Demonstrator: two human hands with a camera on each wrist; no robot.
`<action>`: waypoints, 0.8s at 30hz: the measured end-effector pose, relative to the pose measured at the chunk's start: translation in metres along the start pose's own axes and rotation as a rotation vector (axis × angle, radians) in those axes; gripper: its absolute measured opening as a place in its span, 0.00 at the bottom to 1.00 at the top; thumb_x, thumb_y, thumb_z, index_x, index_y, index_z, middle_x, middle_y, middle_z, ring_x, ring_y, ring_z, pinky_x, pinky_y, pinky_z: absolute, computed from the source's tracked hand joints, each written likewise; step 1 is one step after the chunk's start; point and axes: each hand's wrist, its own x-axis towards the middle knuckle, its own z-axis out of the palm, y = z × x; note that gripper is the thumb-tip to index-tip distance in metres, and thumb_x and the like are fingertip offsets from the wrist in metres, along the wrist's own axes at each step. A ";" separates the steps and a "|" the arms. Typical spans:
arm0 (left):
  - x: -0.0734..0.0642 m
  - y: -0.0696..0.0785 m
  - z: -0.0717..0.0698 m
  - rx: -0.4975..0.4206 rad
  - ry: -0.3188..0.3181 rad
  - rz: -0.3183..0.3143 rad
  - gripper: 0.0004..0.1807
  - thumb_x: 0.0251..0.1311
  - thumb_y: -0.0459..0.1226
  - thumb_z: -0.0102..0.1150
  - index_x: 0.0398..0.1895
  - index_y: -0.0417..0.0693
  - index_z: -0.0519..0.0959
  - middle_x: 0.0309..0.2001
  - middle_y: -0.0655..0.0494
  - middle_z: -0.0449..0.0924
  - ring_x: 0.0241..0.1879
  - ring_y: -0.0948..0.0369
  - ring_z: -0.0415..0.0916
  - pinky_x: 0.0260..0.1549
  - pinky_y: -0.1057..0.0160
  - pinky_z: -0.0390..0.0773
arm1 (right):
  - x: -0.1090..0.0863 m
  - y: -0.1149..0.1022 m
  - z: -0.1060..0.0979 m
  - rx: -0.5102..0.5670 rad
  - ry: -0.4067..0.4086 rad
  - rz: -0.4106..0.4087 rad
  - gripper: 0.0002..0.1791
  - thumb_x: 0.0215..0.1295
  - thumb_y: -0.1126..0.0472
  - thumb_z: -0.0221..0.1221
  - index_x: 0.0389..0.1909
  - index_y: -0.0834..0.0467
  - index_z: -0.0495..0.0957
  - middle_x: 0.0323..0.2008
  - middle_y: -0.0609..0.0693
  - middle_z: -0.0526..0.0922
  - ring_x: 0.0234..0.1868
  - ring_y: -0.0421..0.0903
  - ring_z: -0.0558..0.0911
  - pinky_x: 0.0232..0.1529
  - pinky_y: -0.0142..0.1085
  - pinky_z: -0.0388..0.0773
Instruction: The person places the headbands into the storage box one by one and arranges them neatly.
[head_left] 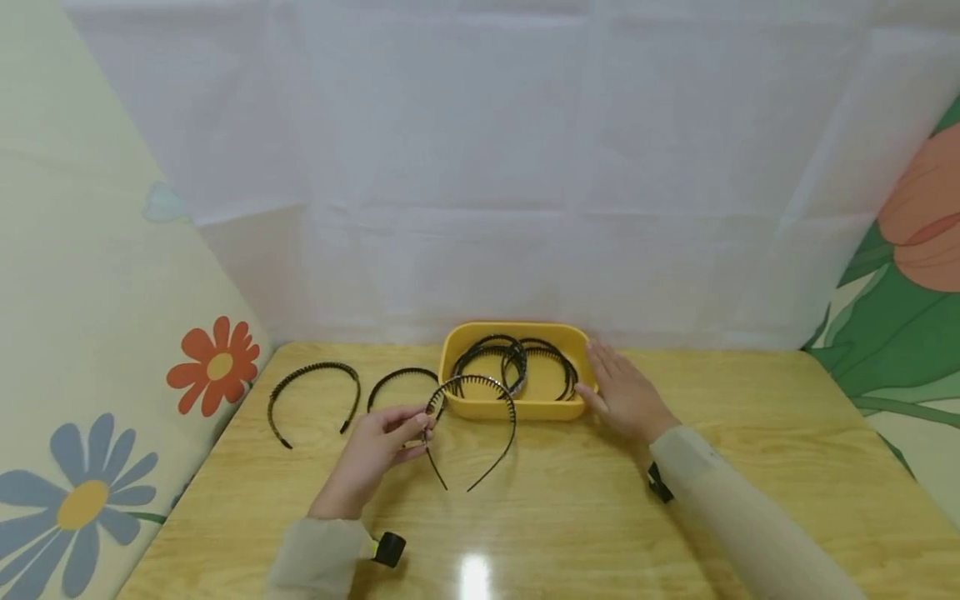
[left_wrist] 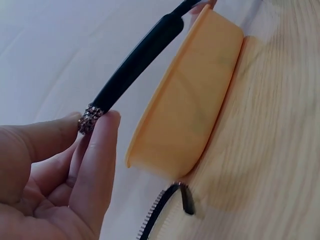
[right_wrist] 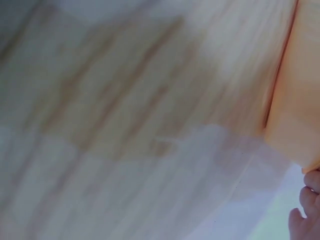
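Note:
My left hand pinches one side of a black toothed headband between thumb and fingers. It is held up before the front left of a yellow plastic bin, its two ends pointing down. Close up in the left wrist view, the held headband has a sparkly band right at my fingertips. My right hand rests against the bin's right end with fingers extended. Inside the bin lie several black headbands, overlapping in loops.
On the wooden table, left of the bin, lie two more black headbands: one at far left and one close to the bin, partly behind my left hand. A white cloth hangs behind the table, with flowered fabric at both sides.

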 end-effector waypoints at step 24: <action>0.040 0.046 0.050 -0.151 0.155 0.075 0.20 0.75 0.35 0.54 0.65 0.35 0.75 0.52 0.44 0.82 0.50 0.55 0.81 0.47 0.64 0.85 | 0.005 -0.002 -0.009 -0.050 -0.052 0.010 0.41 0.82 0.42 0.38 0.78 0.71 0.46 0.79 0.66 0.47 0.78 0.64 0.51 0.78 0.53 0.45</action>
